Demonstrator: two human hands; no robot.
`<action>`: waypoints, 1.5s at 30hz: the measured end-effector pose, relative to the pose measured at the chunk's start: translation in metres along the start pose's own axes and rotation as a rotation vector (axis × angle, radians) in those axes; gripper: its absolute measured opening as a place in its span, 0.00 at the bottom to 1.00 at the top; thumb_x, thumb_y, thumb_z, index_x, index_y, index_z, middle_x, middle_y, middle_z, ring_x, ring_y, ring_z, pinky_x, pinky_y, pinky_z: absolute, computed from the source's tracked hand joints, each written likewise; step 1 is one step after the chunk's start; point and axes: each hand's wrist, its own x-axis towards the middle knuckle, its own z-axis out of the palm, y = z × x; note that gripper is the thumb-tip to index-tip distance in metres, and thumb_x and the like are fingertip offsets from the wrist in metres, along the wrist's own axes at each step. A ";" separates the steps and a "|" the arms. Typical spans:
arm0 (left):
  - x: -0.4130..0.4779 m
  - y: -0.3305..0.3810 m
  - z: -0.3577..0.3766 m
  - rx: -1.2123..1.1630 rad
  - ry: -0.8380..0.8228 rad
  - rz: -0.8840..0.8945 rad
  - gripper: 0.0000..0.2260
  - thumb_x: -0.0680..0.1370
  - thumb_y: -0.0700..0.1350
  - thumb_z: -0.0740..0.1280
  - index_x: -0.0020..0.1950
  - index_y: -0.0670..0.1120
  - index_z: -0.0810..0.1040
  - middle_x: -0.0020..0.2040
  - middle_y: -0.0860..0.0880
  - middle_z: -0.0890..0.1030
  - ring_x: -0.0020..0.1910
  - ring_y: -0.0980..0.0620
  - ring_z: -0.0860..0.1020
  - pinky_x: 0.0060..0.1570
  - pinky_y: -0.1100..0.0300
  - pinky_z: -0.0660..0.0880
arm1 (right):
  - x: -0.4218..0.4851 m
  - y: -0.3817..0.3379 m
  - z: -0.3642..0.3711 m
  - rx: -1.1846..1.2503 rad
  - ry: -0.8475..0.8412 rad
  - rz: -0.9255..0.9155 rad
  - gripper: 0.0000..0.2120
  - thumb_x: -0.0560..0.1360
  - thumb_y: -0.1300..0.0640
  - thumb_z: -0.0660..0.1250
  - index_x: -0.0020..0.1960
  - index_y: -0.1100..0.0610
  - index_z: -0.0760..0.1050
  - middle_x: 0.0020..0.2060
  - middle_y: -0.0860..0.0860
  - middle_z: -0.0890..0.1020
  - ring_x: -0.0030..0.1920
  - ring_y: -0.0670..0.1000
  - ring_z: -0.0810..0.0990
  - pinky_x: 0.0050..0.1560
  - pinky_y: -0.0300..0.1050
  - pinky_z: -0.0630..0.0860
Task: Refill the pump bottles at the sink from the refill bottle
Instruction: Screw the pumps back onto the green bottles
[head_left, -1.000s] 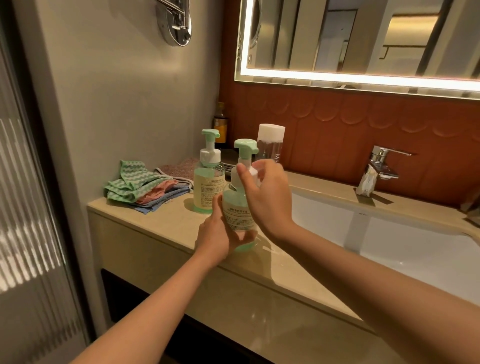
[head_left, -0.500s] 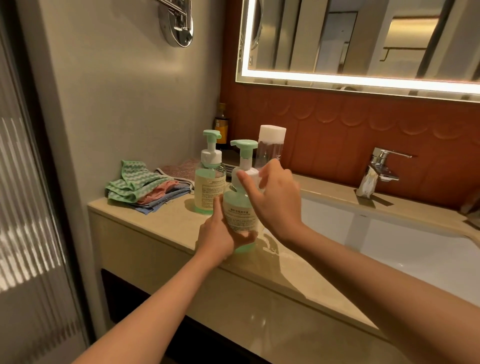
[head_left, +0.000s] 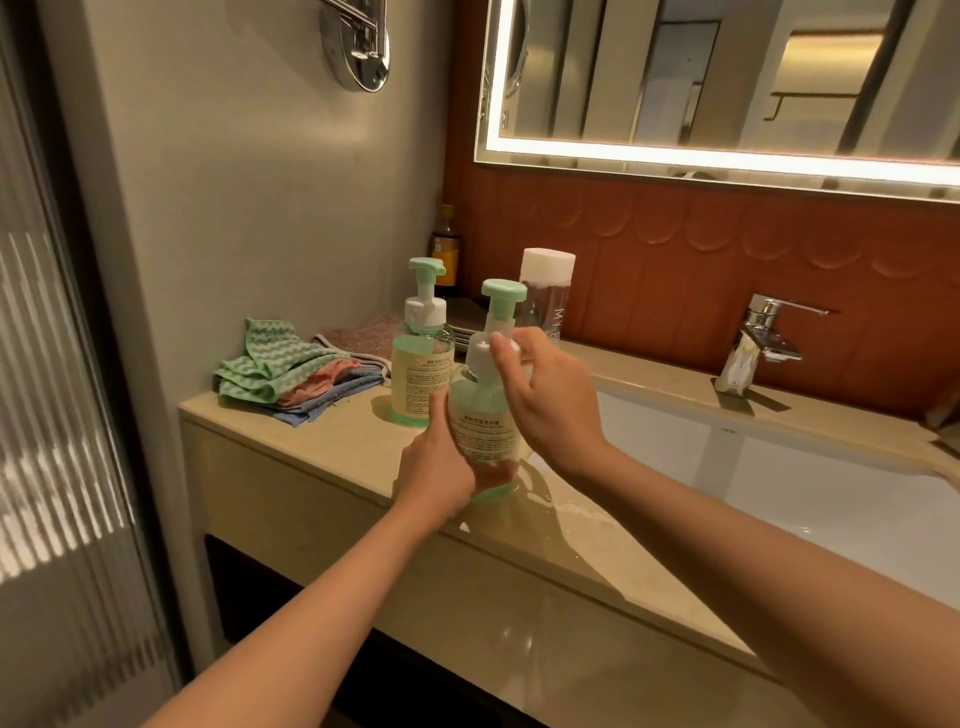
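Observation:
A clear pump bottle (head_left: 483, 415) with a mint-green pump head stands on the beige counter near the sink's left edge. My left hand (head_left: 439, 467) grips its lower body. My right hand (head_left: 545, 397) holds the white collar under the pump head, fingers curled round it. A second pump bottle (head_left: 422, 369) with the same green pump stands just behind and to the left. A tall clear refill bottle (head_left: 545, 296) with a white cap stands upright behind both, by the red wall.
Folded cloths (head_left: 283, 371) lie at the counter's left end. The white sink basin (head_left: 810, 499) fills the right, with a chrome tap (head_left: 763, 338) behind it. A small amber bottle (head_left: 445, 252) stands in the back corner. The counter edge (head_left: 363, 483) runs diagonally.
My right hand has shifted slightly on the pump collar, its fingers closing round it more. The bottle stays in place in my left hand.

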 end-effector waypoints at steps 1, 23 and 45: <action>0.000 0.000 0.000 -0.006 -0.001 0.001 0.46 0.62 0.59 0.77 0.69 0.59 0.50 0.61 0.49 0.77 0.59 0.43 0.75 0.58 0.44 0.73 | 0.001 0.002 -0.002 -0.010 0.052 0.011 0.18 0.78 0.41 0.53 0.49 0.54 0.73 0.45 0.51 0.81 0.46 0.50 0.78 0.50 0.53 0.76; -0.001 0.000 -0.003 0.054 -0.023 0.050 0.49 0.64 0.59 0.75 0.74 0.52 0.47 0.64 0.46 0.75 0.62 0.43 0.74 0.61 0.49 0.71 | 0.016 -0.013 0.009 0.275 -0.190 0.061 0.23 0.77 0.42 0.57 0.67 0.53 0.63 0.61 0.52 0.74 0.59 0.52 0.75 0.56 0.49 0.74; 0.000 0.001 -0.001 0.049 -0.017 0.030 0.46 0.64 0.57 0.76 0.71 0.54 0.50 0.62 0.47 0.76 0.59 0.43 0.75 0.57 0.46 0.74 | -0.012 -0.007 0.004 -0.039 0.113 -0.004 0.15 0.79 0.44 0.55 0.54 0.54 0.72 0.48 0.50 0.79 0.47 0.48 0.76 0.50 0.48 0.74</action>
